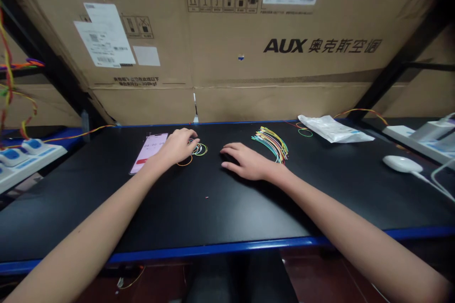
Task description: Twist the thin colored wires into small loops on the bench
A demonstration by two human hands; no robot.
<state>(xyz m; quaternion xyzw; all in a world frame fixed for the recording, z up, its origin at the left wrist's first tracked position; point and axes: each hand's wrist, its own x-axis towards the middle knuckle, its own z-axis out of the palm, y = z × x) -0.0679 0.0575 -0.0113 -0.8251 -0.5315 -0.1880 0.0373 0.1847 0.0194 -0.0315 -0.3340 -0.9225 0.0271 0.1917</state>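
My left hand [180, 146] is open over a small group of thin coloured loops [202, 150], orange, yellow, green and white. Its fingers bend down toward them, and part of the loops is hidden beneath it. Just left of this hand lies a phone [148, 151] with a timer on its pale screen. My right hand [245, 161] is open near the middle of the table, palm down, thumb and fingers apart, with nothing in it. Beyond its wrist rests a curved bundle of thin coloured strands [272, 143], yellow, red, white and green.
A white plastic bag [334, 129] lies at the back right, beside a green loop [304, 132]. A white corded device [402, 164] sits at the right. Power strips [31, 158] flank the black table [227, 218]. A large cardboard box [220, 61] stands behind.
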